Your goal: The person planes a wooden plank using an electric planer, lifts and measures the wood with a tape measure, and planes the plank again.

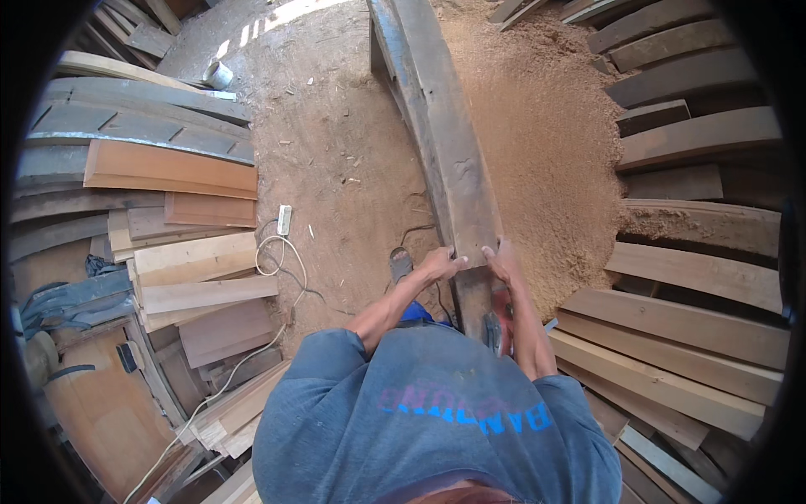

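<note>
A long, weathered wooden board point(462, 168) runs away from me on top of a narrow bench point(472, 302). Its near end lies between my two hands. My left hand point(442, 264) is closed on the left corner of that end, thumb on top. On the opposite corner my right hand point(502, 260) grips the board in the same way; its fingers are partly hidden by the edge. Beside my right forearm, a red power tool point(502, 312) rests on the near part of the bench, partly covered by the arm.
Stacked planks point(672, 328) line the right side, with a sawdust heap point(537, 160) beside the bench. More boards point(172, 168) are piled on the left. A white power strip point(285, 220) and its pale cord point(243, 363) lie there. A sandalled foot point(401, 262) stands left of the bench.
</note>
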Available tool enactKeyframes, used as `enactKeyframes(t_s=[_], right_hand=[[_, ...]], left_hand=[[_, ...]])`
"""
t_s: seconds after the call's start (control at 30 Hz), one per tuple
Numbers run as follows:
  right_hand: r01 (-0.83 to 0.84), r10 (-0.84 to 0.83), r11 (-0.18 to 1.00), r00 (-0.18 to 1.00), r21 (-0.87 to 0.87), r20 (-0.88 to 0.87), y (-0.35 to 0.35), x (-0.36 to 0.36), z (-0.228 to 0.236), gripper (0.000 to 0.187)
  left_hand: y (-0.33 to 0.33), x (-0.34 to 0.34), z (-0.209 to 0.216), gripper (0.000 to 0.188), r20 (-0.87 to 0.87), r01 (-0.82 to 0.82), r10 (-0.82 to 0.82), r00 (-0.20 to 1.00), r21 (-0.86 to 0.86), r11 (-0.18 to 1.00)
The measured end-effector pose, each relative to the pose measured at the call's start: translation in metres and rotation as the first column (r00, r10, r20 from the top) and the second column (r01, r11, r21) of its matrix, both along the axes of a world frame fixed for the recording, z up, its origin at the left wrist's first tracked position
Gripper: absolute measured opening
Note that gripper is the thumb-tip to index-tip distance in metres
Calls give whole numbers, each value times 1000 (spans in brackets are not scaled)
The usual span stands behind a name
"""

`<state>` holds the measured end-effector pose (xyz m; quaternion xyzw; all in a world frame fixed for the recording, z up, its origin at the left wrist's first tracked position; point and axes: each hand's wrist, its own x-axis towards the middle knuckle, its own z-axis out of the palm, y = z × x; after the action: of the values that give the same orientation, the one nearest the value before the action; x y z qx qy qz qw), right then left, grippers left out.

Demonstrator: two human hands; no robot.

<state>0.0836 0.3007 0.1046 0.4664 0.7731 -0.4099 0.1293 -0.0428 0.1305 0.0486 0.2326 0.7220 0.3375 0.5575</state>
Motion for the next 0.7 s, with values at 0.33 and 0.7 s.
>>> enactKeyframes(t_s=[0.33,0.7], right_hand=[[-92,87,939,996,331,28,-21,-23,17,93],[-186,198,925,980,331,-3,-34,-25,-6,115]], left_hand=[[-21,9,-38,61,267,-273,239,934,99,957],[-9,25,-65,57,-27,-300,305,952,106,948]])
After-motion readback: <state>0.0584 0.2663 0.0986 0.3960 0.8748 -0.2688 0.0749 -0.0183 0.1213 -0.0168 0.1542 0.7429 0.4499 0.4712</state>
